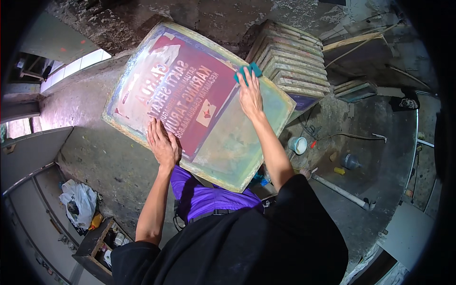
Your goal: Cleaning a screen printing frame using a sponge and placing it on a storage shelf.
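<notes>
A silk-screen printing frame (221, 154) lies tilted in front of me, its near edge by my purple-clad lap. Its mesh carries a dark red stencil with mirrored lettering, a pale patch on the left and a bare greenish band on the right. My right hand (250, 92) presses a teal sponge (248, 72) against the frame's far right side, fingers stretched over it. On the near left edge rests my left hand (163, 144), its fingers laid flat across the border onto the mesh, holding no separate object. What supports the frame underneath is hidden.
A stack of similar frames (297, 61) stands just beyond the right side. On the floor to the right are a white tub (298, 145), a clear plastic bottle (350, 161), a pipe (339, 188) and a hose. A white plastic bag (78, 202) sits at left near a wooden box (99, 247).
</notes>
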Tool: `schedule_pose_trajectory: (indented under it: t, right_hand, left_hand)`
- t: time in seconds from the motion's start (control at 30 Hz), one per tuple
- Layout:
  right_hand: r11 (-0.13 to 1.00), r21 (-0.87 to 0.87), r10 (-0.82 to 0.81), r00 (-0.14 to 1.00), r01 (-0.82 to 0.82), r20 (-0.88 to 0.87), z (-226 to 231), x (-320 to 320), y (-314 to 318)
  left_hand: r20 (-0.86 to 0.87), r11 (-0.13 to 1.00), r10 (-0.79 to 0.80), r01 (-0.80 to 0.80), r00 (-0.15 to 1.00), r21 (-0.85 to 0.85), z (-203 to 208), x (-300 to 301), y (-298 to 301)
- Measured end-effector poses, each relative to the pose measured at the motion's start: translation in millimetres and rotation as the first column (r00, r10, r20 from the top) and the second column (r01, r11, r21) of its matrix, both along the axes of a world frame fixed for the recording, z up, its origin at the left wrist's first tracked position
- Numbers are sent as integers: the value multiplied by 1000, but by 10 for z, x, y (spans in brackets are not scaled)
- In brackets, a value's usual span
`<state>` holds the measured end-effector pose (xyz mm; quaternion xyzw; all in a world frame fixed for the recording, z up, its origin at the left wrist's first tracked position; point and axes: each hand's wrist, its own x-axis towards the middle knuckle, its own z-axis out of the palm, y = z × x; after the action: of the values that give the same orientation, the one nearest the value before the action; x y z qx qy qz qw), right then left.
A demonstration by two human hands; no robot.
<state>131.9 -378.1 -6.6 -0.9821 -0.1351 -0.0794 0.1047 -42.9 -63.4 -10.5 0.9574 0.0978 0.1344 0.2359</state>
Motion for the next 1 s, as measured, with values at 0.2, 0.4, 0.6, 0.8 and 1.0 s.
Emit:
schedule_pose_trajectory:
  t: [0.2, 0.4, 0.6, 0.8, 1.0]
  right_hand:
    - [998, 62, -2, 999, 5, -40, -74, -81, 27]
    - [987, 132, -91, 996, 91, -2, -70, -181, 54]
    - [990, 116, -77, 997, 75, 14, -62, -97, 114]
    - [988, 111, -107, 994, 109, -23, 4, -3, 103]
    - [990, 114, -86, 996, 83, 21, -92, -213, 168]
  left_hand:
    - [-5, 1000, 0, 0, 1000, 30, 5, -22, 51]
    - [-24, 999, 5, -4, 1000, 43, 2, -8, 10]
    - [-16, 999, -3, 4, 1000, 44, -8, -11, 32]
    - [-23, 998, -6, 7, 1000, 59, -16, 13, 35]
    - [-12, 999, -5, 5, 1000, 49, 0, 17, 22]
